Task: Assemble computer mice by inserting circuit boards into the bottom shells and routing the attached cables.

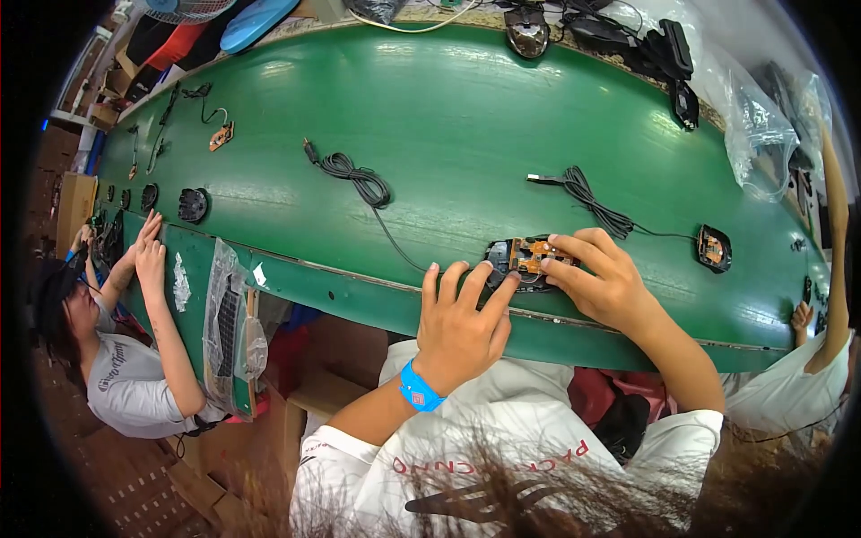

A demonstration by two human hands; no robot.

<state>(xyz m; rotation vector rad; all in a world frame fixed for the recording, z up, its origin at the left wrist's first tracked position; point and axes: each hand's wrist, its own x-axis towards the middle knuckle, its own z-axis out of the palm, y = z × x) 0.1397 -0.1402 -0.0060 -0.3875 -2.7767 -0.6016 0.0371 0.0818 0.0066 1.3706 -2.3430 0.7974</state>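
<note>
An open black mouse base (pixel 502 254) with an orange circuit board (pixel 527 256) lies at the near edge of the green table (pixel 448 117). My left hand (pixel 459 318), with a blue wristband, rests its fingertips on the base's left side. My right hand (pixel 599 276) presses its fingers on the circuit board from the right. A coiled black cable (pixel 360 182) runs from the base across the table.
A second cabled mouse base (pixel 714 248) lies to the right, its coil (pixel 587 195) behind my hands. More mouse parts (pixel 192 204) sit along the left. A person at the left reaches onto the table; another person's arm (pixel 834 233) is at the right. Plastic bags (pixel 758 134) and black mice (pixel 527 32) lie at the far edge.
</note>
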